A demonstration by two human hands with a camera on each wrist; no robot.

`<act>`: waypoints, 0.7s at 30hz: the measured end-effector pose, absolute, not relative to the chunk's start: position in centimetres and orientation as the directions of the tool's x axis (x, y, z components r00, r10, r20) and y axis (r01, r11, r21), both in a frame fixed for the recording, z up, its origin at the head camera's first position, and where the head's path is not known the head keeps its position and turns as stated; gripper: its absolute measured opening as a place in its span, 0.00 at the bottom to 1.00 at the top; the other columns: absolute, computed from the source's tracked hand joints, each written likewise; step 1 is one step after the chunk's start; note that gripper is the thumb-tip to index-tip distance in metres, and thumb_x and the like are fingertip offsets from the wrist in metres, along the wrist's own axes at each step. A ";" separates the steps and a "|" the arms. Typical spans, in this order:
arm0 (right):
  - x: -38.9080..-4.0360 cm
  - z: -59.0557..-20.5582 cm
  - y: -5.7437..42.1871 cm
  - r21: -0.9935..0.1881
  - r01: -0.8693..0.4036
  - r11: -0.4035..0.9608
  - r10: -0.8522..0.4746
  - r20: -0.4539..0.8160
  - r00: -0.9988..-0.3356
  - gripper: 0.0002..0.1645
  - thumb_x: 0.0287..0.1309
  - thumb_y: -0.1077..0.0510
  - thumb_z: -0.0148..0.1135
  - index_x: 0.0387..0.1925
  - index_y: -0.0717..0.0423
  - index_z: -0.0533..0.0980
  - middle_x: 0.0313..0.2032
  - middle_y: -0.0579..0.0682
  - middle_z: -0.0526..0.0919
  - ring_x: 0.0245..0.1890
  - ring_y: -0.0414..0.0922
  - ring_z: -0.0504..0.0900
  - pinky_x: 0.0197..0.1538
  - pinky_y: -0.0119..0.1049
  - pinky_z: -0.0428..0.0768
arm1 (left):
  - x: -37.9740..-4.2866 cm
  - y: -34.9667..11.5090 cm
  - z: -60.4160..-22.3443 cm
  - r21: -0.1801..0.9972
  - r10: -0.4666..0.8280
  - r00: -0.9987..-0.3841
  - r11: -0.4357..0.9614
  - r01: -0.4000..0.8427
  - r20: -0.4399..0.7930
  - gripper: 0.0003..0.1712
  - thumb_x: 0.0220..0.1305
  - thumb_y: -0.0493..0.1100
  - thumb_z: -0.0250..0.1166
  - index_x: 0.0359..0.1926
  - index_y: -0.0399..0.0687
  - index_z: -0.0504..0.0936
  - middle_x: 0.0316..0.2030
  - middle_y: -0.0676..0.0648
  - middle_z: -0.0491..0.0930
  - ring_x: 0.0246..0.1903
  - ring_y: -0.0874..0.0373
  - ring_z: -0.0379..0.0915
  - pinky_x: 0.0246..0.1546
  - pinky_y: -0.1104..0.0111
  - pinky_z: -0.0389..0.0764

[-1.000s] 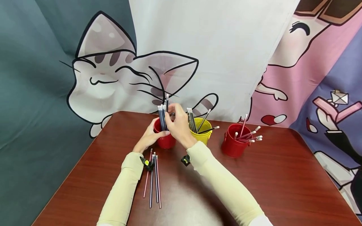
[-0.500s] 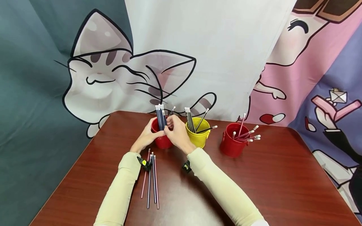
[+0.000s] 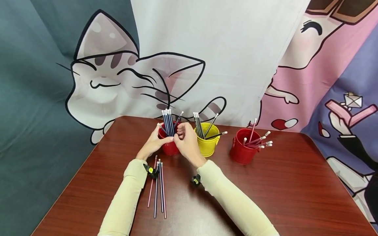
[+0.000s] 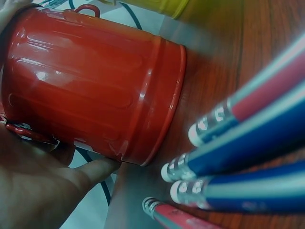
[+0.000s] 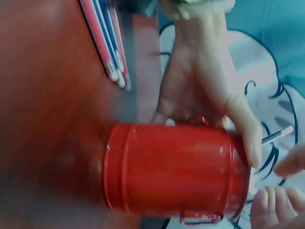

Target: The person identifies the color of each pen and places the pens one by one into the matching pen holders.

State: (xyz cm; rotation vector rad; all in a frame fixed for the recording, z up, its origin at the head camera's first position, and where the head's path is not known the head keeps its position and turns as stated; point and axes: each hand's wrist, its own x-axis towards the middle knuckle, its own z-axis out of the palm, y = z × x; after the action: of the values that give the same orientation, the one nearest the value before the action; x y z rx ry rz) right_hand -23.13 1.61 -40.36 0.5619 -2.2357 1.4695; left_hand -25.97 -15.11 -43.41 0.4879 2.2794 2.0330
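In the head view, my left hand (image 3: 153, 141) holds the left red bucket (image 3: 170, 149), its thumb along the near rim. The left wrist view also shows this hand (image 4: 43, 186) against the bucket's wall (image 4: 95, 81). Several blue pencils (image 3: 167, 122) stand in the bucket with white erasers up. One dark pencil (image 3: 179, 118) leans right, and another pencil (image 5: 279, 135) slants out beside my left thumb. My right hand (image 3: 189, 141) is at the bucket's right rim, fingers loosely bent. In the right wrist view, its thumb and fingers (image 5: 279, 205) are apart with nothing between them.
A yellow bucket (image 3: 207, 149) with several black pencils stands just right of my right hand. Farther right, another red bucket (image 3: 242, 152) holds several red pencils. Several red and blue pencils (image 3: 159, 190) lie on the brown table (image 3: 236, 200), near my left wrist. A printed curtain hangs behind.
A second ago my right hand held a pencil upright above the left red bucket. It lowered the pencil inside, let go and shifted slightly right. A left-leaning pencil now shows by my left hand.
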 end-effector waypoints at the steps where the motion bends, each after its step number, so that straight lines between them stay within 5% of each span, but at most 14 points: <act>1: -22.6 -40.4 1.5 -0.764 -0.535 0.361 -0.103 0.538 -0.837 0.14 0.47 0.68 0.59 0.38 0.63 0.70 0.32 0.52 0.76 0.31 0.41 0.76 0.33 0.28 0.78 | -26.0 -15.1 -43.4 0.975 0.264 -0.948 0.085 0.204 0.175 0.42 0.53 0.42 0.68 0.65 0.45 0.55 0.57 0.39 0.67 0.54 0.47 0.65 0.57 0.59 0.66; 5: -20.1 -40.7 1.0 -0.782 -0.505 0.366 -0.171 0.477 -0.862 0.11 0.45 0.67 0.59 0.34 0.60 0.71 0.26 0.47 0.76 0.25 0.39 0.74 0.28 0.27 0.76 | -25.9 -15.1 -43.3 0.974 0.263 -0.945 0.062 0.219 0.196 0.42 0.53 0.39 0.68 0.65 0.44 0.55 0.57 0.37 0.66 0.54 0.44 0.63 0.57 0.59 0.65; 10: -17.8 -41.0 0.3 -0.762 -0.394 0.514 -0.343 0.239 -0.909 0.07 0.46 0.62 0.61 0.30 0.55 0.72 0.22 0.44 0.74 0.22 0.36 0.71 0.26 0.25 0.72 | -25.9 -15.1 -43.2 0.977 0.267 -0.946 0.062 0.206 0.182 0.42 0.53 0.41 0.68 0.65 0.46 0.55 0.58 0.39 0.66 0.55 0.44 0.64 0.55 0.62 0.66; 15: -16.4 -42.8 -0.5 -0.625 -0.319 0.712 -0.412 -0.004 -0.911 0.10 0.46 0.56 0.65 0.29 0.54 0.73 0.19 0.42 0.72 0.20 0.39 0.71 0.23 0.30 0.70 | -26.0 -15.1 -43.5 0.981 0.270 -0.950 0.070 0.180 0.156 0.43 0.53 0.42 0.68 0.65 0.48 0.55 0.59 0.41 0.65 0.57 0.44 0.62 0.54 0.61 0.69; 21: -15.3 -44.6 -1.4 -0.482 -0.310 0.819 -0.409 -0.114 -0.905 0.11 0.43 0.55 0.65 0.25 0.54 0.71 0.18 0.46 0.72 0.18 0.43 0.71 0.20 0.38 0.69 | -25.9 -15.1 -43.7 0.981 0.270 -0.950 0.069 0.183 0.158 0.43 0.52 0.43 0.68 0.65 0.47 0.55 0.59 0.41 0.65 0.56 0.45 0.62 0.53 0.60 0.70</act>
State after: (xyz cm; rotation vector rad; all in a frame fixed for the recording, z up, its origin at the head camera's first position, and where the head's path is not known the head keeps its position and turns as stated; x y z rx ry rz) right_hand -15.28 -1.39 -44.60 0.6401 -3.1987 0.7868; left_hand -25.95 -15.05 -43.66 0.4773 2.2477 2.0454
